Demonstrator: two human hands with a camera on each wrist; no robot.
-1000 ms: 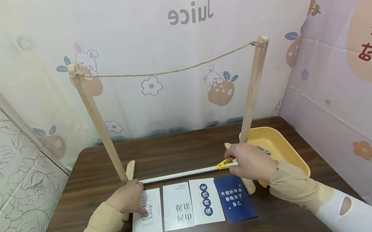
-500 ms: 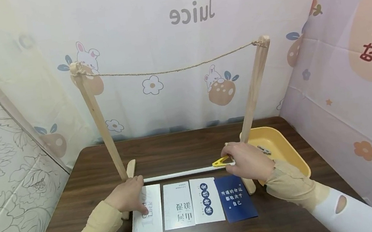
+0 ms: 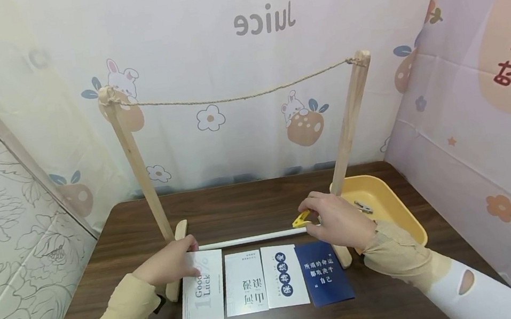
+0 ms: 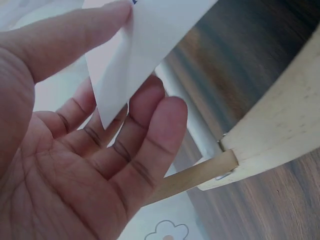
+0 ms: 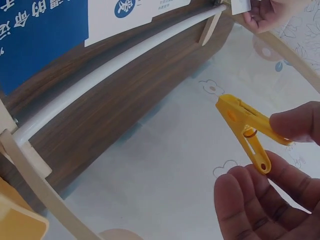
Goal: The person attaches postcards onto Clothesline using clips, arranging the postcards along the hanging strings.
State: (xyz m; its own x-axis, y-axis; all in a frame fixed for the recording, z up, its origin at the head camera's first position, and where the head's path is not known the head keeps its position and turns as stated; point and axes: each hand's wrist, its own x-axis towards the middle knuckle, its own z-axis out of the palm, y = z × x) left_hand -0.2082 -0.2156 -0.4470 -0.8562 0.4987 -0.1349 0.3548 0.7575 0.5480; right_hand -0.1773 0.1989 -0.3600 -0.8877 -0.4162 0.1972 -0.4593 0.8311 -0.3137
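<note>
My left hand (image 3: 168, 263) pinches the top left corner of a white "Good Luck" card (image 3: 206, 298). In the left wrist view the thumb lies on the card (image 4: 150, 37), with the fingers behind it. My right hand (image 3: 341, 219) holds a yellow clothespin (image 5: 245, 125) by its two handles, between thumb and fingers. That clothespin appears above the white rod (image 3: 251, 239) in the head view. To the right of the held card lie a pale card (image 3: 245, 290), a white card (image 3: 293, 278) and a dark blue card (image 3: 326, 285) in a row.
Two wooden posts, left (image 3: 136, 164) and right (image 3: 352, 125), carry a sagging twine rope (image 3: 242, 97) between their tops. A yellow tray (image 3: 399, 205) with metal clips (image 3: 363, 206) stands behind the right post. Everything rests on a dark wooden table (image 3: 251, 198).
The "Good Luck" card's upper left corner, earlier under my left hand, is now gripped, and the hand has shifted slightly away. The clothespin has tilted in my right hand, which moved slightly left.
</note>
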